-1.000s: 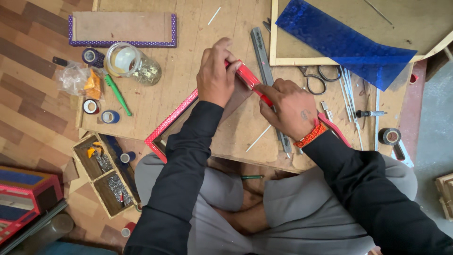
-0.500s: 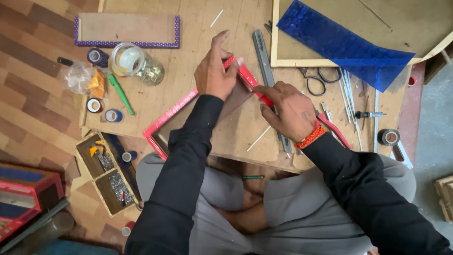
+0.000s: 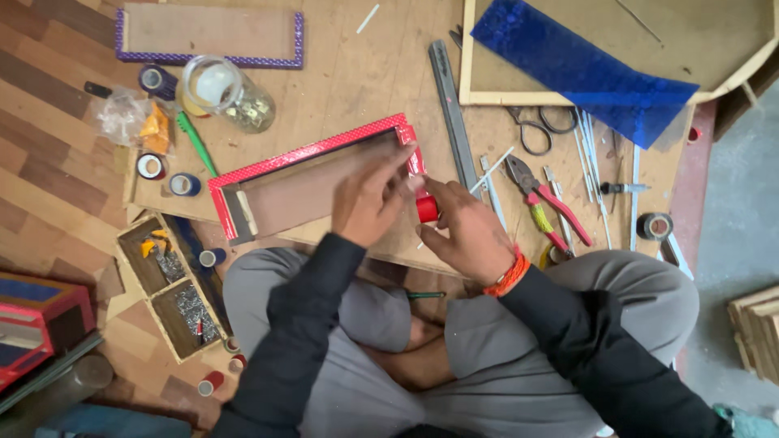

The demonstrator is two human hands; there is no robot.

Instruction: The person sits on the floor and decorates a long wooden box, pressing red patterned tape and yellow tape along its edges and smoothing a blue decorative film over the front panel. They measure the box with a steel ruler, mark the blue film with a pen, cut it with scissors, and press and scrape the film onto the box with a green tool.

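Right hand (image 3: 466,231) pinches a small red tape roll (image 3: 427,208) at the right end of the long red-edged cardboard tray (image 3: 308,174); left hand (image 3: 369,203), open, presses beside it.

The person sat cross-legged, both arms in dark sleeves reaching forward from the body and converging toward one spot. The left hand (image 3: 369,203) lay palm down with its back to the camera, fingers loosely spread and stretched ahead, the fingertips just left of the grip. The right hand (image 3: 466,231) was curled, thumb and forefingers pinched closed around something small and red at their tips, knuckles raised and the wrist bent slightly inward. An orange thread band circled the right wrist just behind the grip, where the sleeve ended. The two hands sat close together, their fingertips nearly meeting at the pinch, forearms angled in a narrow V.
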